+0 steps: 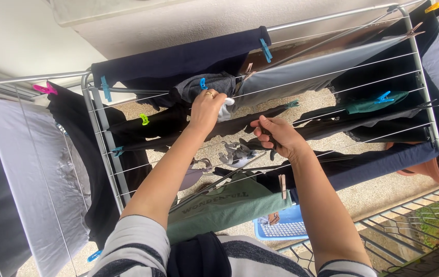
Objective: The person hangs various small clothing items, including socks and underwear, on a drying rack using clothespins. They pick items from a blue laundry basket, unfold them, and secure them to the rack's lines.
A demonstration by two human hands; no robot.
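A small grey garment (210, 86) hangs bunched over the far wires of the drying rack (94, 110), held by a blue peg (203, 83), and the left hand (206, 109) is on it from the near side, fingers (218, 98) curled together around a small white thing just below that peg. The right hand (277, 134), nearer and to the right, has its fingers pinched on a dark garment (250, 120) that runs left to right along the wires. A green shirt (224, 208) hangs on the nearest wires, a blue basket (283, 228) below.

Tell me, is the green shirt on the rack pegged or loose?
Pegged: a wooden peg clips the green shirt to a rack wire.
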